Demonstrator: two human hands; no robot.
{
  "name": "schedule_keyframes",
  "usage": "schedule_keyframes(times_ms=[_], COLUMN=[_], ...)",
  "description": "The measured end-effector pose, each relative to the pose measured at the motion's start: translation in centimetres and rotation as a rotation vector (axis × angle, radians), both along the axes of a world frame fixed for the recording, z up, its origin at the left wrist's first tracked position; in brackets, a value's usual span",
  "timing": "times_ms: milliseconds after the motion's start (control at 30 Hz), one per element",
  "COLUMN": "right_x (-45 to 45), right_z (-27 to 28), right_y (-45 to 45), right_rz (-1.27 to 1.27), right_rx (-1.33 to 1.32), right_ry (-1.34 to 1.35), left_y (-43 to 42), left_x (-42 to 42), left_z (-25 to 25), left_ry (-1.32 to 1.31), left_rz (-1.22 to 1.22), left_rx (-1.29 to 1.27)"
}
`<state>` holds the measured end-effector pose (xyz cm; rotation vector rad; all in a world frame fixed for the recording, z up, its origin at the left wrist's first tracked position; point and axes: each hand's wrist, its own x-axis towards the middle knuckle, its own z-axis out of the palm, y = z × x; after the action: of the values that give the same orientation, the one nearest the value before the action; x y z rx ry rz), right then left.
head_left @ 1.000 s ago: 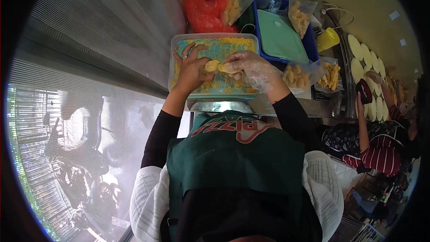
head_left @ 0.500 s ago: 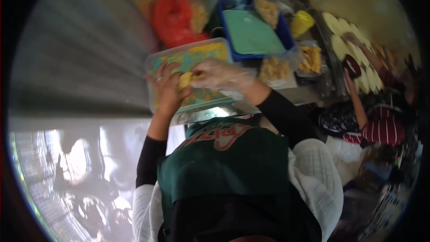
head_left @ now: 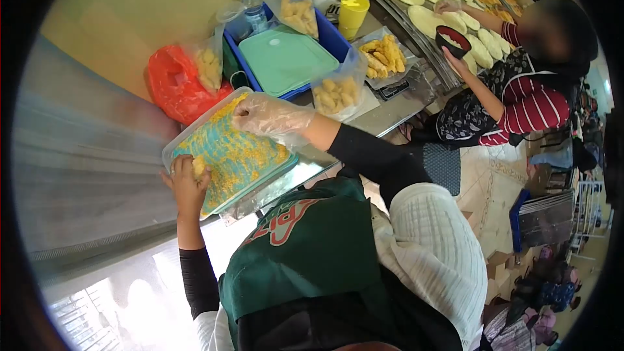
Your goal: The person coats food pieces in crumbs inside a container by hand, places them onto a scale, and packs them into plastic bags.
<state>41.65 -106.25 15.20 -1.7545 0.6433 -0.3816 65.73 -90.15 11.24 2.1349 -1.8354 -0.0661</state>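
Observation:
My bare left hand (head_left: 186, 190), with a ring on one finger, is closed around a small yellow crumb-coated piece of food (head_left: 199, 167) at the left side of a shallow plastic tray (head_left: 170, 149). Yellow crumbs (head_left: 244, 166) lie scattered over the tray's blue-green bottom. My right hand (head_left: 273, 119), in a clear plastic glove, is above the tray's far right part. Its fingers are drawn together, and whatever may be between them is hidden.
Behind the tray are a red plastic bag (head_left: 175, 84) and a blue bin (head_left: 266, 13) with a green lid (head_left: 289, 58). Bagged yellow pieces (head_left: 338, 96) and a yellow cup (head_left: 353, 16) stand rightward. A co-worker (head_left: 481, 91) holds a dark bowl (head_left: 453, 41) beside flat dough rounds (head_left: 426, 21).
My hands have moved apart; they were close together at the yellow piece, which now stays in my left hand. The camera view has turned, showing more of the co-worker and the room.

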Motion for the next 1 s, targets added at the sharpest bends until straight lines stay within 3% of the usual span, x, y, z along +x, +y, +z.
schedule_keyframes(times_ms=[67,167,267,400,467,533,600,700,1000], right_x=[-0.3,-3.2,-7.5,-15.7,-20.3,-23.6,-27.1,-28.3,-28.6], right_z=[-0.4,-1.0,0.3,1.5,-0.6,-2.1,-3.9,-5.4,-9.1], right_y=[1.1,2.1,1.7,-1.1,-4.0,-6.9,-10.3,-13.0,-16.5], right_rz=[-0.205,-0.233,-0.424,-0.710,-0.779,-1.087,-1.064,-0.911,-0.672], right_rx=[0.162,0.549,0.355,0.415,-0.018,-0.056,-0.370,-0.615,-0.886], right_ry=[-0.029,-0.478,-0.376,-0.324,-0.315,0.051,0.513,0.838,1.023], left_y=[-0.4,-1.0,-1.3,-1.4,-1.0,-0.3,0.8,2.7,5.5], left_x=[-1.4,-2.4,-3.1,-4.2,-4.0,-4.1,-4.0,-4.5,-7.4], left_z=[0.5,-0.5,-1.7,-1.5,-2.0,-2.0,-2.3,-2.4,-2.9], left_ry=[-0.170,-0.215,-0.195,-0.093,-0.079,-0.087,-0.111,-0.122,-0.114], left_rz=[0.013,0.021,0.030,0.132,0.211,0.326,0.430,0.578,0.726], left_rx=[0.159,0.242,0.270,0.273,0.230,0.193,0.156,0.115,0.063])
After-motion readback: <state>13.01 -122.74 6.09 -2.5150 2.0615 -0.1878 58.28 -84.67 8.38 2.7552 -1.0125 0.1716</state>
